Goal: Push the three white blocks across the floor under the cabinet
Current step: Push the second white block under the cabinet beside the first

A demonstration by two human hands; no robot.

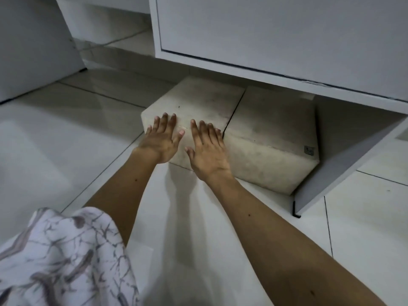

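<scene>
Both your hands are flat, fingers straight, nothing gripped: left hand (160, 140) and right hand (207, 149) press on the near face and top edge of the left block (194, 102), centre of the frame. The right block (271, 129) sits touching it along a thin seam, already partly under the cabinet (265, 29). Only 2 blocks are visible; I can't tell where block 3 is, possibly hidden behind these.

Step in hand, as I read it: pushing the left block in to line up with its neighbour, or driving both deeper.

Next move calls for a straight, low shove away from you, toward the upper part of the frame. Keep your palms on the front face, not the top, or the block may tip or you'll just press it into the floor (66, 140).

Edges and room:
- The cabinet's bottom edge runs just above the block tops, so clearance looks tight. Watch your fingertips there.
- The side panel (344, 160) at right touches or nearly touches the right block, so no room to drift right.
- Open tile to the left of the left block, and a dark gap continues under the cabinet behind.
</scene>
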